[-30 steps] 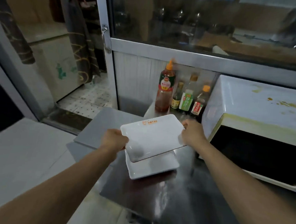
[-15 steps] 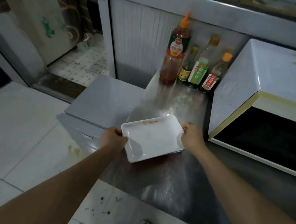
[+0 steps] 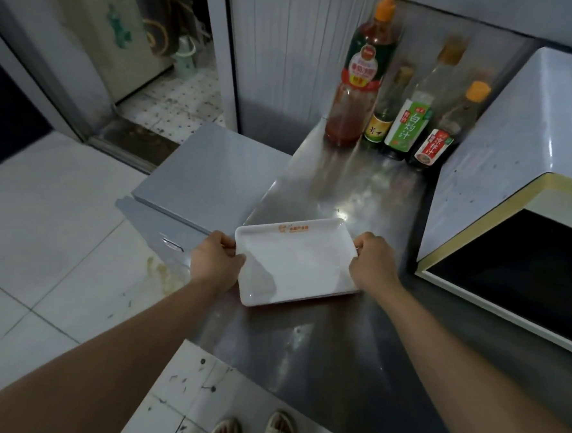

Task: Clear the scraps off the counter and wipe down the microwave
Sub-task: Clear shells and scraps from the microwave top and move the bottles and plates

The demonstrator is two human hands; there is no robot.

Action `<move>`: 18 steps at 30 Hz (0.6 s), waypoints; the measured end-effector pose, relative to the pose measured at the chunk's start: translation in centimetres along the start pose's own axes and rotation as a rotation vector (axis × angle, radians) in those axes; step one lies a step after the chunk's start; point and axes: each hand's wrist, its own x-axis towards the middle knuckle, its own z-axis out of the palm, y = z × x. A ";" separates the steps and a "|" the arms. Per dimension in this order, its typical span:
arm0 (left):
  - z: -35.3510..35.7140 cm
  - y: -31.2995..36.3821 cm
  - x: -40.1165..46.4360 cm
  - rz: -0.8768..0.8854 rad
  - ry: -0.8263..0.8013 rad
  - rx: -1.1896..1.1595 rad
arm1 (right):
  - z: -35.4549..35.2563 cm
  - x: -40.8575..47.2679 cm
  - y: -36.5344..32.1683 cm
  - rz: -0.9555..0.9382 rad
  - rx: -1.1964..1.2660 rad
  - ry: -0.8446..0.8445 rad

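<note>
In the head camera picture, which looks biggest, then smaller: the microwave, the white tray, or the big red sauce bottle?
1. microwave, though it is cut off at the frame's edge.
2. white tray, held by both hands.
3. red sauce bottle.
The bottle stands farther from the camera, so its real size against the tray is unsure.

A white rectangular plastic tray (image 3: 295,260) sits at centre frame on the near left part of the stainless-steel counter (image 3: 337,346), a left hand (image 3: 216,262) at its left edge and a right hand (image 3: 374,263) at its right edge. Four sauce bottles (image 3: 401,116) line the counter's far end, upper centre. A white microwave oven (image 3: 516,146) stands right of them. A grey metal cabinet (image 3: 210,165) adjoins the counter's left side, tiled floor (image 3: 42,235) at lower left.
</note>
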 end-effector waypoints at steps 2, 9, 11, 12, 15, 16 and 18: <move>0.0 0.1 -0.1 -0.006 -0.002 0.000 | 0.0 0.0 0.2 0.002 0.001 -0.011; 0.9 -1.1 -1.4 -0.020 -0.154 0.091 | 0.4 0.2 0.5 0.033 0.068 -0.120; 1.3 -1.2 -1.8 -0.021 -0.175 0.041 | 0.5 0.2 0.6 0.028 0.103 -0.171; 1.4 -1.1 -1.8 -0.009 -0.160 0.052 | 0.5 0.1 0.7 0.029 0.126 -0.182; 1.4 -0.6 -1.7 0.026 -0.103 0.171 | 0.3 0.2 0.8 0.026 0.150 -0.201; 1.3 -0.4 -1.6 0.022 -0.095 0.176 | 0.1 0.3 0.8 0.028 0.145 -0.212; 1.2 0.0 -1.3 0.002 -0.095 0.175 | -0.2 0.4 0.7 0.027 0.132 -0.229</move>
